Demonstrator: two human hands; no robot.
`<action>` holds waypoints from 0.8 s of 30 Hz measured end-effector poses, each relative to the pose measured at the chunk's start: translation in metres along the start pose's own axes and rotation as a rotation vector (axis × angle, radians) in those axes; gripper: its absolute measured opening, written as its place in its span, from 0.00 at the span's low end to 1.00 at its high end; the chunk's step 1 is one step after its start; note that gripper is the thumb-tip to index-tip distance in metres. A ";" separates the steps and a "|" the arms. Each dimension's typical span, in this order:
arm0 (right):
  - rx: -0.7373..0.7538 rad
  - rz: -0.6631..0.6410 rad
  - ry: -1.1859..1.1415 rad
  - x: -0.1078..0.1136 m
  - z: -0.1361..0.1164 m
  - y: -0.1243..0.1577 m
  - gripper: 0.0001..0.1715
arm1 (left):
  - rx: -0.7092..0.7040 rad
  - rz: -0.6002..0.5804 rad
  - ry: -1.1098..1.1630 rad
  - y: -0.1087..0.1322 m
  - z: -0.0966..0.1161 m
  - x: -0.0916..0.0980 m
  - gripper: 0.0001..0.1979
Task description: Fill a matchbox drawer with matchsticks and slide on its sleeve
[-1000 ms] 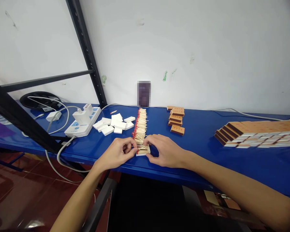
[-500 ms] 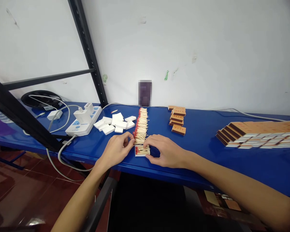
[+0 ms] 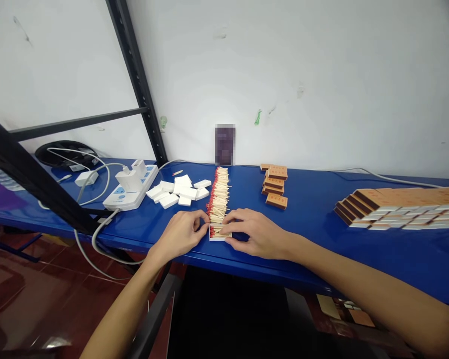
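The tray [image 3: 217, 239] is small, white and shallow, lying flat near the table's front edge. In it lie pale matches [image 3: 213, 232], red heads at the tray's left end; the hand over the right end hides part of them. The right hand [image 3: 226, 233] bends around that end, thumb at the near corner and fingers over the matches; I cannot tell whether it grips. The left hand [image 3: 208, 225] is at the tray's left end with thumb and forefinger nearly together; whether a match is between them I cannot tell. Directly behind the tray runs a long pile [image 3: 220, 192] of matches, heads also left. Behind-left of the tray are white boxes [image 3: 184, 191], then a power strip [image 3: 114, 201]; behind-right, orange matchboxes [image 3: 276, 200]. Well right of it stands a stack [image 3: 407, 197] of matchboxes on the blue table [image 3: 310, 199].
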State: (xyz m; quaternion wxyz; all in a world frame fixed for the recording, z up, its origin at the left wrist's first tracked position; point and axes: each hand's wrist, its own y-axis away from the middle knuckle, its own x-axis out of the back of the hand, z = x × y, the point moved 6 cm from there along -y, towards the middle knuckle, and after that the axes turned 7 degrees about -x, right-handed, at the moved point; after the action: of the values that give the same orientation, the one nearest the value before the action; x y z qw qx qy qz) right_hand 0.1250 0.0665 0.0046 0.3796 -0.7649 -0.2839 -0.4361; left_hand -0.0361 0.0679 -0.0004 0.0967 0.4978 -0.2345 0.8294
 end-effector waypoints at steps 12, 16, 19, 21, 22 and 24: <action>-0.104 0.035 -0.045 0.012 0.006 0.001 0.16 | -0.020 -0.034 -0.013 0.002 -0.002 -0.004 0.11; -0.118 0.118 -0.067 0.017 0.014 -0.001 0.09 | -0.035 -0.028 0.012 0.002 -0.004 -0.004 0.12; -0.099 0.187 -0.056 0.017 0.014 -0.002 0.07 | -0.081 -0.015 0.025 0.002 0.001 -0.004 0.11; -0.065 0.228 -0.046 0.015 0.010 -0.004 0.06 | -0.140 -0.023 0.025 0.003 0.008 -0.004 0.10; -0.051 0.245 -0.040 0.014 0.009 -0.005 0.06 | -0.167 -0.028 0.024 0.003 0.012 -0.004 0.10; -0.029 0.271 -0.022 0.011 0.006 -0.006 0.05 | -0.199 -0.035 0.027 0.004 0.017 -0.004 0.09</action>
State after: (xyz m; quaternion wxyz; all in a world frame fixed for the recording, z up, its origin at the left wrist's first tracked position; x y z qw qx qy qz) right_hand 0.1281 0.0763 0.0142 0.4210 -0.8063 -0.1759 -0.3765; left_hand -0.0228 0.0570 0.0021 0.1633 0.4787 -0.3057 0.8067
